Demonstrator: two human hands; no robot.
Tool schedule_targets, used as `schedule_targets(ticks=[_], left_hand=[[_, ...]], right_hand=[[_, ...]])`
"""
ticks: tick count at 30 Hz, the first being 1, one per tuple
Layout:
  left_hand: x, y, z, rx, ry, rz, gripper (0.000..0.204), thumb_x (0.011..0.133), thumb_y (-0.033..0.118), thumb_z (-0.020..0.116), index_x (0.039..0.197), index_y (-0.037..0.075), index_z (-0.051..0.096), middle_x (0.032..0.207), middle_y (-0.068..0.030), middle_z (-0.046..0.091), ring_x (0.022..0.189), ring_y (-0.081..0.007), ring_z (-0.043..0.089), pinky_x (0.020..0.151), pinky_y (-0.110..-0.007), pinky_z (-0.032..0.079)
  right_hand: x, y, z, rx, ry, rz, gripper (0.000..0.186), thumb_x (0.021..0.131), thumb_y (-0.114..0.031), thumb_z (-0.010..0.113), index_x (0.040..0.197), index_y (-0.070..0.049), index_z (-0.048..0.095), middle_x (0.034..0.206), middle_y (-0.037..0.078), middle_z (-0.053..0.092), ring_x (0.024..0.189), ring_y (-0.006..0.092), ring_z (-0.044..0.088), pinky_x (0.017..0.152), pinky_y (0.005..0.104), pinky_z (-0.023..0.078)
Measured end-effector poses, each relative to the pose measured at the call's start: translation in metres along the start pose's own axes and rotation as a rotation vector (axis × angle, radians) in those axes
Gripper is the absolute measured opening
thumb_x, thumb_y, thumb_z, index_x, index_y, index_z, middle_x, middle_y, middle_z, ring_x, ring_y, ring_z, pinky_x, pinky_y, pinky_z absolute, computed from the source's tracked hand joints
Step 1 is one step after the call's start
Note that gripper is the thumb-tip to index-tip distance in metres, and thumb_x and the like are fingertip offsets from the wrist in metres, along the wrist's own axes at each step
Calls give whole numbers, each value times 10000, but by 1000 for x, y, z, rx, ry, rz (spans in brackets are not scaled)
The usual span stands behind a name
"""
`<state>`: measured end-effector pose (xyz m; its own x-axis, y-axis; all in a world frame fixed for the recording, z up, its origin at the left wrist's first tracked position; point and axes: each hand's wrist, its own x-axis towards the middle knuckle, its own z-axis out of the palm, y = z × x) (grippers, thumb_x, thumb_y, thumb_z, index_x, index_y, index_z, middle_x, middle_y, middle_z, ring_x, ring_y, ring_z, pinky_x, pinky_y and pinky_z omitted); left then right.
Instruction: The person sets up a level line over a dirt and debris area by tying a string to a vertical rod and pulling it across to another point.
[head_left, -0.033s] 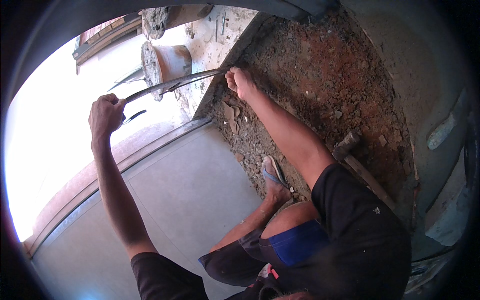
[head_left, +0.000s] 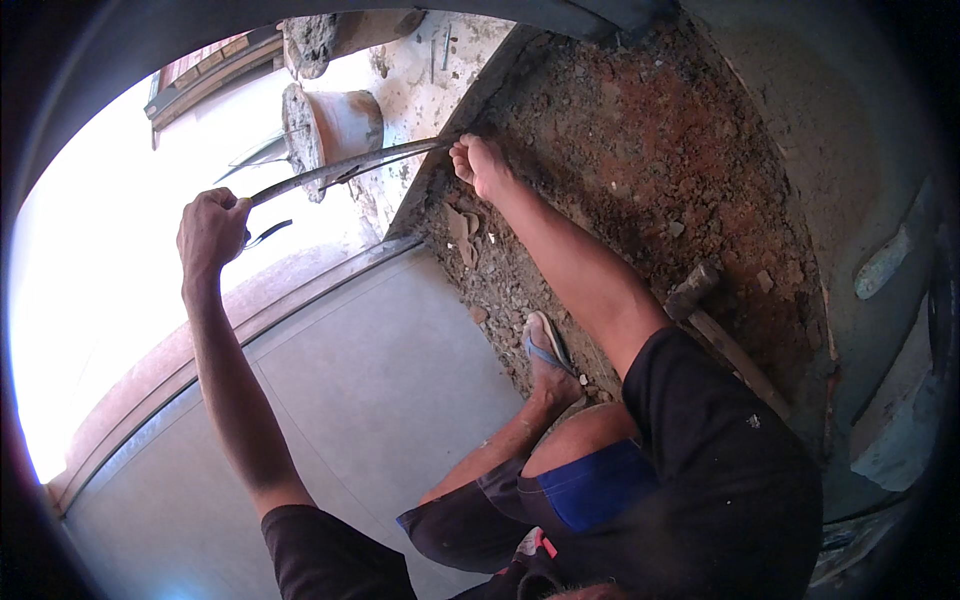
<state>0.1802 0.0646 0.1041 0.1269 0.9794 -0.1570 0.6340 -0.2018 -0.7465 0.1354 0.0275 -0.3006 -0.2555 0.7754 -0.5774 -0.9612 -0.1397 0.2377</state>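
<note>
Both arms reach forward, a long thin dark strip (head_left: 350,163) stretched between my hands. It bows slightly upward, and I cannot make out its material. My left hand (head_left: 212,228) is closed around its left end, over the bright ground outside. A short dark curved piece (head_left: 268,233) sticks out beside this hand; whether it belongs to the strip I cannot tell. At the right end, by the corner of the dug soil, my right hand (head_left: 482,168) is closed on the strip. Just under it runs a thinner dark piece (head_left: 385,167), partly hidden at the right hand.
A mud-caked bucket (head_left: 345,120) lies tipped over beyond the strip. Reddish loose soil (head_left: 660,140) fills the right side, where a wooden-handled hammer (head_left: 735,355) lies. Grey floor tiles (head_left: 370,350) spread at left, bordered by a raised sill (head_left: 190,370). My sandalled foot (head_left: 548,358) rests at the soil's edge.
</note>
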Motion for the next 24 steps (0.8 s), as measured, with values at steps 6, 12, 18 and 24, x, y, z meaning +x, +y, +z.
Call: schedule_targets(ticks=[6, 12, 18, 24], left_hand=[[1, 0, 3, -36, 4, -21, 231, 822, 255, 578, 785, 55, 689, 597, -54, 650, 551, -150, 635, 649, -324, 500], [-1, 12, 2, -34, -15, -22, 223, 831, 246, 580, 803, 56, 693, 600, -61, 650, 554, -152, 639, 649, -321, 499], [4, 0, 2, -35, -18, -10, 228, 832, 241, 578, 813, 46, 696, 598, -70, 645, 550, -149, 634, 644, -324, 500], [3, -8, -2, -21, -4, 12, 236, 834, 234, 570, 818, 35, 697, 601, -71, 648, 552, -146, 632, 635, -325, 505]], right_hand=[[-9, -2, -2, 9, -16, 15, 161, 921, -221, 549, 905, -67, 592, 789, 37, 629, 588, 84, 559, 493, 203, 495], [-6, 0, -6, -31, -18, 5, 152, 909, -222, 559, 904, -73, 590, 793, 36, 630, 590, 82, 560, 488, 202, 495], [-13, -1, -2, -58, -24, -16, 138, 901, -215, 535, 886, -85, 579, 769, 31, 618, 572, 78, 549, 460, 202, 481], [-27, 3, 6, 3, -41, -31, 119, 900, -176, 564, 920, -61, 585, 787, 33, 596, 565, 68, 520, 467, 186, 471]])
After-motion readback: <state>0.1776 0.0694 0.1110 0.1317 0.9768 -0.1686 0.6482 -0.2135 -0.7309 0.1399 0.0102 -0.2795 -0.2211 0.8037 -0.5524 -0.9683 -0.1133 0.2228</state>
